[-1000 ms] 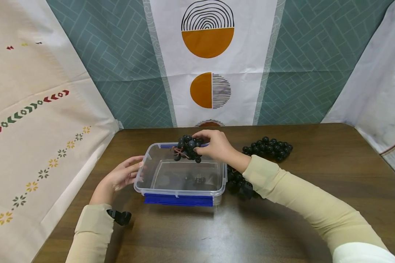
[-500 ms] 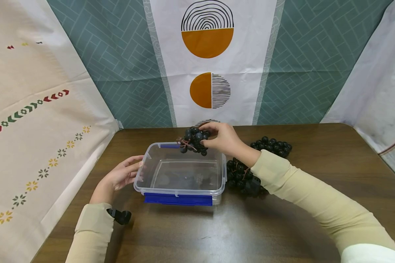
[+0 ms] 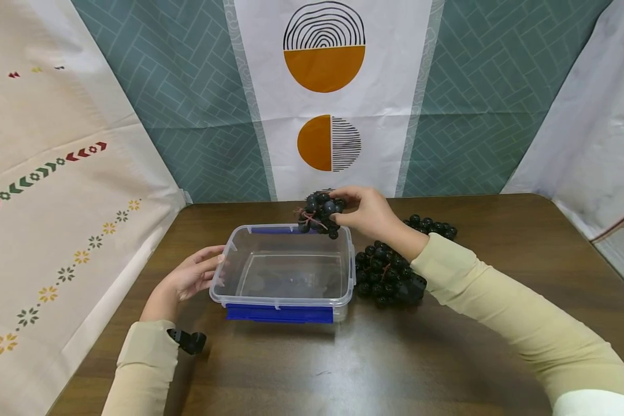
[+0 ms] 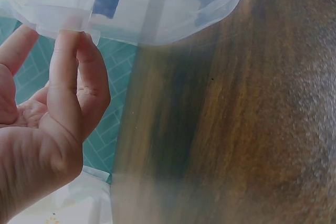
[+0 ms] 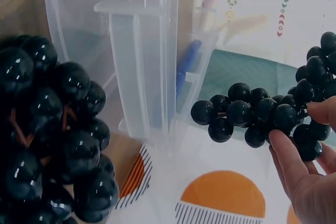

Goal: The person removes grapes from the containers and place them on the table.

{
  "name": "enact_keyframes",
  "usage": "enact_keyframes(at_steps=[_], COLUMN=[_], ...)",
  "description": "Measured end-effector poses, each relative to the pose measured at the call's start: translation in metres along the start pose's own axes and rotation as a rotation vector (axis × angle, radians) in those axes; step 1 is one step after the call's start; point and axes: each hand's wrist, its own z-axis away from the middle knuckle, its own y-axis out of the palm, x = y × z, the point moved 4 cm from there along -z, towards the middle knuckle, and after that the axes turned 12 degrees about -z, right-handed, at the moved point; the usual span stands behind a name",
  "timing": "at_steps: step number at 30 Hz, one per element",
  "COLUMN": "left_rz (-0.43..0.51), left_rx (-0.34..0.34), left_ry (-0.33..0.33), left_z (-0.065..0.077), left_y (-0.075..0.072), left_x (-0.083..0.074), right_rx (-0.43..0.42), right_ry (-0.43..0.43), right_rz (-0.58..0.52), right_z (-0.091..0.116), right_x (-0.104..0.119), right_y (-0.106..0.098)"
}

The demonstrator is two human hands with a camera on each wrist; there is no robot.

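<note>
In the head view my right hand (image 3: 366,214) pinches a bunch of dark grapes (image 3: 319,214) by its right side, over the back right of a clear plastic container (image 3: 343,300). The bunch has a reddish stem; in the right wrist view thumb and fingers press on its berries (image 5: 239,113). The container has no lid on and blue clips (image 3: 279,313). My left hand (image 3: 189,274) touches its left side with extended fingers. In the left wrist view those fingertips (image 4: 68,38) meet the clear side clip (image 4: 79,19).
A second bunch of dark grapes (image 3: 385,274) lies right beside the container. Farther back, a third bunch (image 3: 437,228) is partly hidden by my right arm. All stand on a brown wooden table (image 3: 291,370), with patterned cloth (image 3: 213,144) hanging behind its back edge.
My right hand has moved up, back and to the right with its grapes, from over the container's middle toward its back right corner. The left hand stays at the container's side.
</note>
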Motion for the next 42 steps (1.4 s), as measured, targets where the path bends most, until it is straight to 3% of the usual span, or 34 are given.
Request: enact_keyframes(at_steps=[24,42], left_rz=[0.035,0.028], left_rx=[0.007,0.019], left_ry=[-0.006,0.002], left_z=[0.0,0.0], left_y=[0.0,0.001], left_x=[0.0,0.0], right_rx=[-0.1,-0.194], right_ry=[-0.001,0.006], right_rz=[0.056,0.154], right_z=[0.023,0.057], right_x=[-0.01,-0.025], right_y=[-0.051,-0.092])
